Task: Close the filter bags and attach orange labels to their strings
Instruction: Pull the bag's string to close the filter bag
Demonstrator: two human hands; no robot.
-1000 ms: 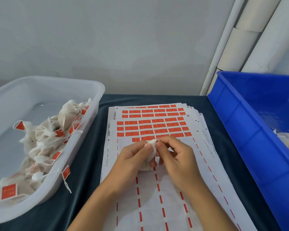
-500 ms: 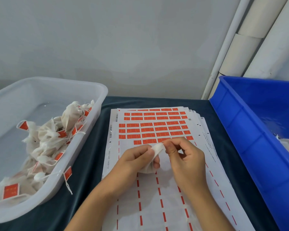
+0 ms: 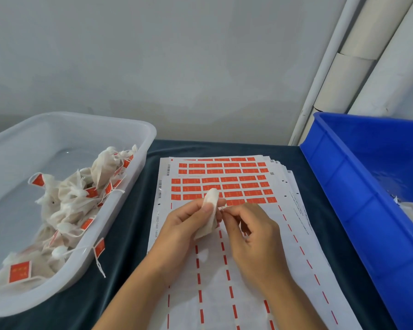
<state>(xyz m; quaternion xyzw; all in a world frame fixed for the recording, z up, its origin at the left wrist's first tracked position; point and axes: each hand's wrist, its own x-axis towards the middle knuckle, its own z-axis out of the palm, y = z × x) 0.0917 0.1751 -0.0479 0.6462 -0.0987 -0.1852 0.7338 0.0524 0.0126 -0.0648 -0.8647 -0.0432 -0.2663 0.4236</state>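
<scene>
Centre frame, above the label sheets point(image 3: 224, 184), my left hand point(image 3: 184, 225) grips the filter bag point(image 3: 211, 214) upright — neck exposed — while my right hand point(image 3: 250, 225) pinches its string point(image 3: 222, 207), probably to cinch it shut.

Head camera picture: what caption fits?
Left hand holds a filter bag; right hand pinches its string over orange label sheets.
</scene>
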